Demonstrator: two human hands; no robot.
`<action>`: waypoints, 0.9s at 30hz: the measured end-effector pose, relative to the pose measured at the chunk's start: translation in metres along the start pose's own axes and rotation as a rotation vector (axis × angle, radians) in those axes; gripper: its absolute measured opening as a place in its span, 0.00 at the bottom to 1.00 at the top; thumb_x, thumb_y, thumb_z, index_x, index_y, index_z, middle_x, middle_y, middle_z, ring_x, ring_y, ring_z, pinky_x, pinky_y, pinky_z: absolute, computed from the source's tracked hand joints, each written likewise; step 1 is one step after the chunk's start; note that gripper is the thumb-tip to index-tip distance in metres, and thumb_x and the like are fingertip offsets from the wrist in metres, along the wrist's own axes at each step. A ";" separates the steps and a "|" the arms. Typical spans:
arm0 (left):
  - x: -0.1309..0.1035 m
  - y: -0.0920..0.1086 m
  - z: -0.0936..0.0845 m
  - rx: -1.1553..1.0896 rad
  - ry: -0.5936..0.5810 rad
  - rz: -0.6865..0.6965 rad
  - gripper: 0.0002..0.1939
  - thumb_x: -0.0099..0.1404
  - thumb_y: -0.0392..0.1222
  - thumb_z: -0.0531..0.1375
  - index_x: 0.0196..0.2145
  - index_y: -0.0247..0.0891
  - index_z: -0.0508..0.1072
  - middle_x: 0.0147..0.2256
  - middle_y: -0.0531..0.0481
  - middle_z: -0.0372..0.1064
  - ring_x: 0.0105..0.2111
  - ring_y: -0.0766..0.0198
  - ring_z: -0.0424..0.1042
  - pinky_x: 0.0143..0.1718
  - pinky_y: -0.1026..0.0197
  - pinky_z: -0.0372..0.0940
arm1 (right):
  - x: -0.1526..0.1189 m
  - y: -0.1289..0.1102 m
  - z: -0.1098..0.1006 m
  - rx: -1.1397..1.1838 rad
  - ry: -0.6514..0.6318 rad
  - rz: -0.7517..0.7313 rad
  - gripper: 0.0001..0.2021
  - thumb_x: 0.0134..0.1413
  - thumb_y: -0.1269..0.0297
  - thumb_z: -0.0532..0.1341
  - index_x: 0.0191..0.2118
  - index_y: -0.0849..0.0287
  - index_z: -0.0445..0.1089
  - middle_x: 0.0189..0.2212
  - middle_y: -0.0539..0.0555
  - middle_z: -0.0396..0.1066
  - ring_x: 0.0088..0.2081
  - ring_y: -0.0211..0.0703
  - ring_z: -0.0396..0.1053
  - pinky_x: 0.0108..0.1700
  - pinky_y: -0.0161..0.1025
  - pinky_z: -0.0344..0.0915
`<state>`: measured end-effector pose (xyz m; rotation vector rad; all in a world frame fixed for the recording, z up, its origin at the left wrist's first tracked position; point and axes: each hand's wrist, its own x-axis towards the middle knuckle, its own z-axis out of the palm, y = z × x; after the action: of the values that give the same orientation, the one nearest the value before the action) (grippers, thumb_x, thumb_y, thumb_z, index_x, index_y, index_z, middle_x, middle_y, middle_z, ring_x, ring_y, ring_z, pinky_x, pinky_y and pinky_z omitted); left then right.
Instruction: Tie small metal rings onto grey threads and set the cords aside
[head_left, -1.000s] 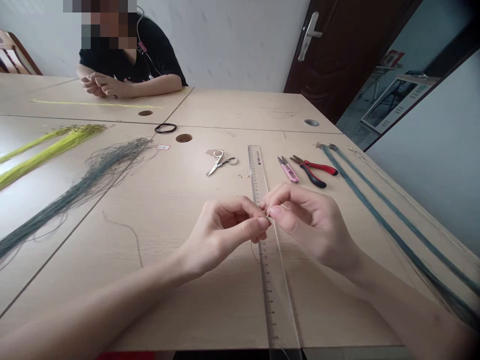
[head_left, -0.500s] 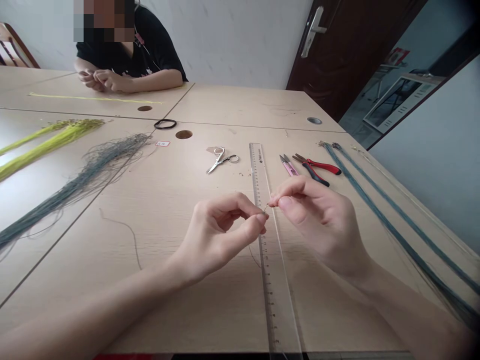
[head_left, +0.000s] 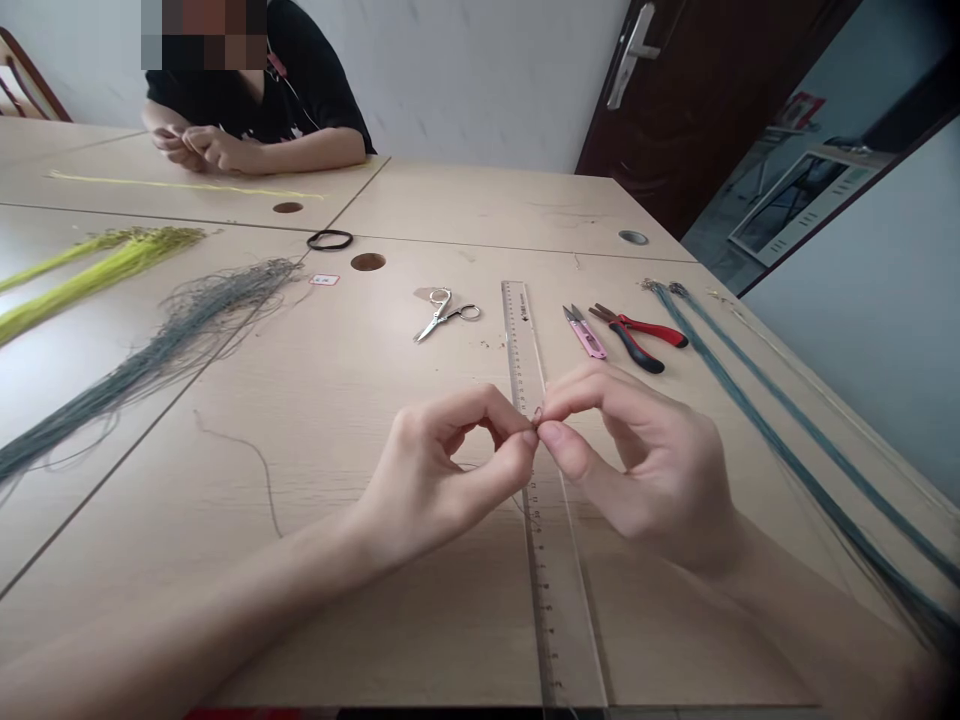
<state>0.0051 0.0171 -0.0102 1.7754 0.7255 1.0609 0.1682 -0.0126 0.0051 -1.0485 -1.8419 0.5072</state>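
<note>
Both my hands, left hand point(head_left: 446, 480) and right hand point(head_left: 656, 475), pinch a tiny loop point(head_left: 538, 412) at twelve o'clock, above the ruler point(head_left: 566, 600); scissors point(head_left: 442, 317) lie at eleven, red-and-black pliers point(head_left: 621, 321) at one.

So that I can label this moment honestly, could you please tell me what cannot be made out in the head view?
In the head view:
Small piece between the left hand and right hand: too small to identify, partly covered by them.
Ruler: some middle markings, hidden behind the left hand.
White tag: writing too small to read.
Grey-blue strands: near end cut off by the left edge.
</note>
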 end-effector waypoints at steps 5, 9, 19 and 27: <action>-0.001 -0.003 0.000 0.053 -0.028 0.017 0.07 0.60 0.29 0.55 0.26 0.36 0.67 0.23 0.57 0.63 0.25 0.73 0.61 0.27 0.68 0.57 | 0.000 0.004 -0.001 -0.189 0.014 -0.152 0.03 0.51 0.77 0.58 0.32 0.63 0.65 0.29 0.52 0.66 0.33 0.37 0.64 0.35 0.38 0.63; -0.001 -0.006 0.000 0.078 -0.041 0.031 0.07 0.61 0.29 0.55 0.27 0.35 0.67 0.23 0.56 0.63 0.25 0.73 0.61 0.26 0.68 0.57 | 0.002 0.006 -0.002 -0.378 0.005 -0.296 0.04 0.51 0.77 0.57 0.32 0.62 0.64 0.28 0.53 0.66 0.33 0.39 0.64 0.38 0.41 0.63; -0.001 -0.002 0.003 0.117 -0.026 0.079 0.06 0.61 0.29 0.54 0.28 0.34 0.68 0.25 0.54 0.64 0.26 0.72 0.63 0.29 0.68 0.59 | 0.003 0.008 -0.005 -0.474 -0.013 -0.363 0.08 0.50 0.77 0.57 0.34 0.56 0.60 0.28 0.52 0.66 0.33 0.43 0.63 0.41 0.46 0.62; -0.002 0.002 0.001 -0.041 -0.058 -0.042 0.06 0.62 0.31 0.54 0.28 0.36 0.67 0.26 0.55 0.64 0.27 0.71 0.63 0.29 0.67 0.60 | -0.001 0.002 0.000 -0.207 0.000 -0.122 0.04 0.54 0.74 0.55 0.33 0.58 0.61 0.30 0.51 0.64 0.34 0.39 0.63 0.37 0.40 0.61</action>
<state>0.0051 0.0147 -0.0093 1.7414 0.6984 0.9856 0.1694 -0.0122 0.0029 -1.0629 -1.9753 0.2477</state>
